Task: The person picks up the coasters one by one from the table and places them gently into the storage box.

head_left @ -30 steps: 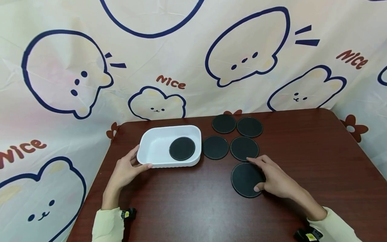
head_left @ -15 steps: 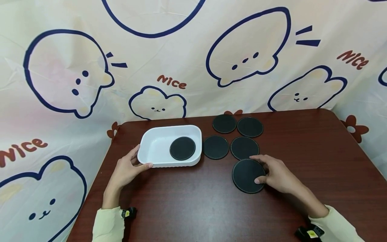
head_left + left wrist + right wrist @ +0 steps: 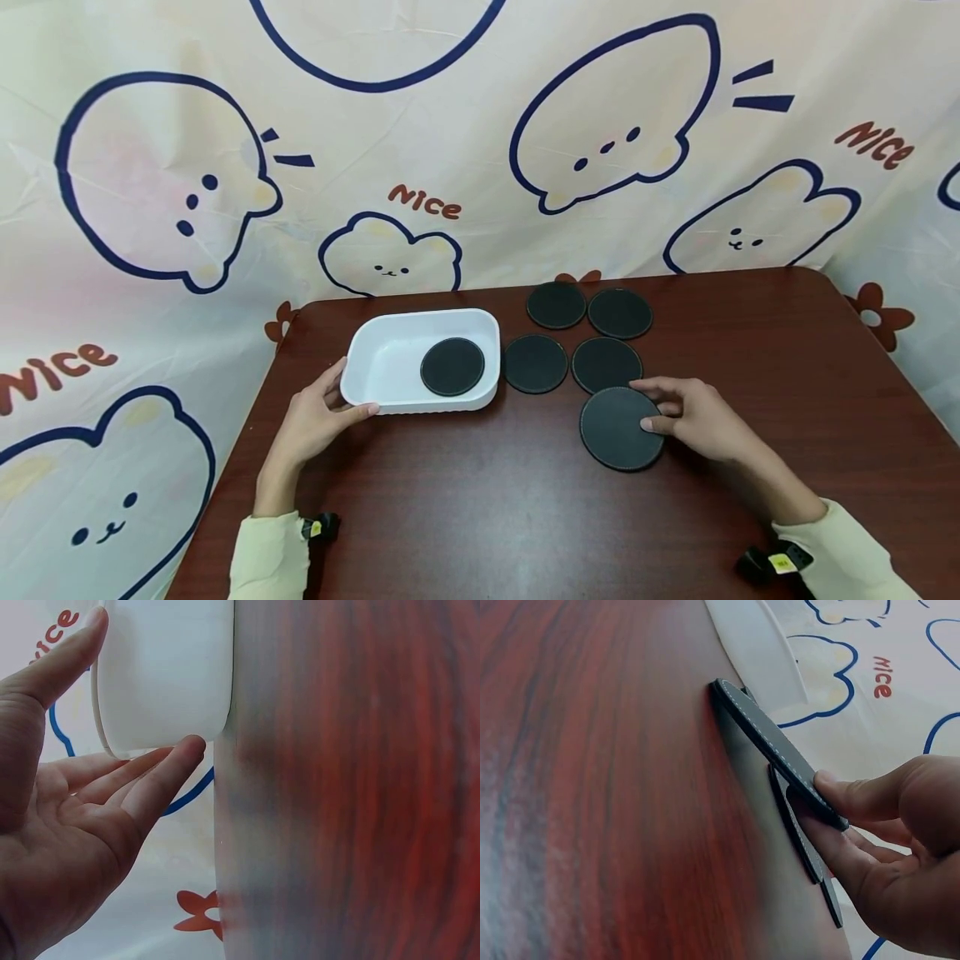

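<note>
A round black coaster (image 3: 622,429) with pale edge stitching is pinched at its right edge by my right hand (image 3: 701,417). In the right wrist view, this coaster (image 3: 769,739) is tilted and raised off the table, the thumb on its upper face and fingers beneath. My left hand (image 3: 311,421) grips the near left corner of a white plastic tray (image 3: 378,358). Seen from the left wrist, the thumb lies along one side of the tray (image 3: 169,675) and fingertips touch its end wall. One black coaster (image 3: 452,367) lies flat inside the tray, toward its right end.
Several more black coasters lie right of the tray: a near one (image 3: 536,364) beside its wall, another (image 3: 607,364) just behind the held coaster, and two farther back (image 3: 556,305) (image 3: 620,313). The brown wooden table (image 3: 480,500) ends at a printed cloth (image 3: 480,150).
My right hand has lifted the near coaster off the table, its edge tipping up, and shifted slightly away from me and right. The left hand and tray stay in place.
</note>
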`<state>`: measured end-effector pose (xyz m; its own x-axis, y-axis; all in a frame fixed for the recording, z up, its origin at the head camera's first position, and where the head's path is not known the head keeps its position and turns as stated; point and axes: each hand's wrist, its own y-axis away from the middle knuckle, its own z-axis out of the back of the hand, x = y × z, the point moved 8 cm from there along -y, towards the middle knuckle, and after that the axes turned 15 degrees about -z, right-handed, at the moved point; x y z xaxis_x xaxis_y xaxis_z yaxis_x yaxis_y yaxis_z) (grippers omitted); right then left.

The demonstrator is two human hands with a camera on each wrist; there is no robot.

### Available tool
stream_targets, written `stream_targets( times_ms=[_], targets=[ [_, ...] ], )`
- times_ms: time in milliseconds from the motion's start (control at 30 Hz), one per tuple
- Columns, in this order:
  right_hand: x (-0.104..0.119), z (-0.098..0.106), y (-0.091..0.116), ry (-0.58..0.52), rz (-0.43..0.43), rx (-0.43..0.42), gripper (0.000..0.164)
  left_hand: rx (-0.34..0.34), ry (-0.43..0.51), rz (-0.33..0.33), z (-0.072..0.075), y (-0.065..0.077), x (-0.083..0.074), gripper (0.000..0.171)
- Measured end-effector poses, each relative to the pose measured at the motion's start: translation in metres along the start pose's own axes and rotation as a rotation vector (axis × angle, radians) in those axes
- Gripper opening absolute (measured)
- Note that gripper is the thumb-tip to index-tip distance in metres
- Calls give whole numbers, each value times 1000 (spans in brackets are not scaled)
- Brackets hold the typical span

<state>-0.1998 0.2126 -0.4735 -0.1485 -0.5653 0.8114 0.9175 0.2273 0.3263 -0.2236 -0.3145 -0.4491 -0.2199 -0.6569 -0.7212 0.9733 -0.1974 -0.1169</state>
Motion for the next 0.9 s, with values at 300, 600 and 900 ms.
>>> stream_targets(
  times_ms=[300, 600, 900],
  targets=[
    [-13, 5, -4, -153, -88, 71, 58, -8, 28, -38, -3, 0, 4, 109],
    [-13, 7, -10, -293, -140, 109, 64, -8, 74, -26, -2, 1, 3, 114],
    [-5, 12, -17, -395, -160, 100, 69, -15, 84, -46, 0, 1, 4, 103]
  ],
)
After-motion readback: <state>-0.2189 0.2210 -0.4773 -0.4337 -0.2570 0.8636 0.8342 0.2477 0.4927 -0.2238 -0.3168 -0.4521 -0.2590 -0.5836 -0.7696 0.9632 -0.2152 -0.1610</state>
